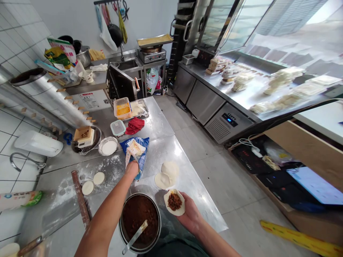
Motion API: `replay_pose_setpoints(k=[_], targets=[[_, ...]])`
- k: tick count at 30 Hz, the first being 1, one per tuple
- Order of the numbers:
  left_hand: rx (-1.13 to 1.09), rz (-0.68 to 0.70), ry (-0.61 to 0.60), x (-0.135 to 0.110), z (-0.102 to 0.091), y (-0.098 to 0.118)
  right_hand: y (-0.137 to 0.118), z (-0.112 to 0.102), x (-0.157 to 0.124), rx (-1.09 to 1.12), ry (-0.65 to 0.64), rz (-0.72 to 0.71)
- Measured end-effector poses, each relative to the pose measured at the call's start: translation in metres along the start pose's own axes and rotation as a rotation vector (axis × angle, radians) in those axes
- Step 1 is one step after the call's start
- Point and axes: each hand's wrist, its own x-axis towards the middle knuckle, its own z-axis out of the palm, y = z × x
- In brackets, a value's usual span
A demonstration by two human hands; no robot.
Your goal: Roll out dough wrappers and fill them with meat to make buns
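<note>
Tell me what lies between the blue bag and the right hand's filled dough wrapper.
In the head view, two overlapping pale dough rounds lie on the steel worktop between the blue bag and the filled dough wrapper in the right hand.

Bright overall, glare on steel table [158, 119], blurred right side, stretched edges

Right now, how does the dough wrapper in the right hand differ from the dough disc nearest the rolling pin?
The dough wrapper carries brown filling; the dough disc is bare.
The dough wrapper is held in the right hand; the dough disc lies flat beside the rolling pin.
The dough wrapper looks wider and uneven-edged; the dough disc looks smaller and rounder.
Both are pale.
</note>
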Motion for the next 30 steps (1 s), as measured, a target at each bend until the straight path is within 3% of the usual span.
replay_pose_setpoints(k=[5, 10, 14, 18, 23, 27, 30], targets=[[0.086, -0.039, -0.077, 0.002, -0.006, 0.011, 0.001, 0.003, 0.0, -0.023, -0.024, -0.011], [0.088, -0.049, -0.03, -0.013, -0.027, 0.02, 0.0, 0.011, 0.011, -0.008, -0.059, -0.017], [0.032, 0.008, 0.054, -0.049, -0.051, 0.033, 0.0, 0.027, 0.027, -0.003, -0.087, -0.091], [-0.044, 0.13, 0.158, -0.109, -0.068, 0.072, 0.007, 0.049, 0.04, 0.003, -0.175, -0.083], [-0.136, 0.399, 0.285, -0.168, -0.061, 0.127, 0.021, 0.077, 0.042, 0.104, -0.3, 0.0], [-0.097, 0.526, 0.282, -0.184, -0.05, 0.135, 0.02, 0.09, 0.032, 0.125, -0.303, -0.067], [-0.107, 0.535, 0.303, -0.194, -0.058, 0.131, 0.015, 0.094, 0.02, 0.091, -0.286, -0.112]])
